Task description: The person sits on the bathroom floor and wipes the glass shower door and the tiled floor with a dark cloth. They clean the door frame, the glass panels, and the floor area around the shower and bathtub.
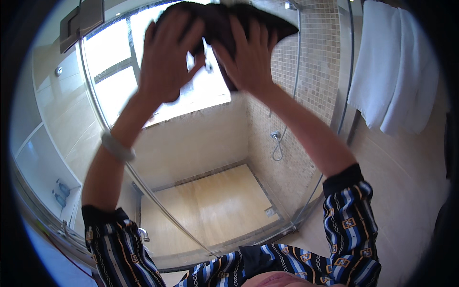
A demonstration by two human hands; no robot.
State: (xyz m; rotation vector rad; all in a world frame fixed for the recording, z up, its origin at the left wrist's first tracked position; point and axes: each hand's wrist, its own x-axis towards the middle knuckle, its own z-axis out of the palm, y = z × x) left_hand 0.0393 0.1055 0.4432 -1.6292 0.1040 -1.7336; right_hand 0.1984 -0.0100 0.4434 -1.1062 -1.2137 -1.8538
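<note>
Both my arms reach up to the top of the view, with the hands against a dark cloth (pixel 218 25). My left hand (pixel 166 57), slightly blurred, presses or holds the left part of the cloth, its thumb pointing right. My right hand (pixel 249 57) lies spread on the right part, and a flap of cloth hangs down beside its thumb. Whether the fingers grip the cloth or only lie flat on it cannot be told. Behind the cloth and hands is a bright window (pixel 114 53). A pale bangle (pixel 117 146) sits on my left forearm.
A glass shower enclosure with a metal rail (pixel 157 202) stands before me. Inside are a tan floor (pixel 208 204), a mosaic wall (pixel 312 53) and a shower hose (pixel 277 152). White towels (pixel 391 64) hang at right; pump bottles (pixel 61 192) stand on a shelf at left.
</note>
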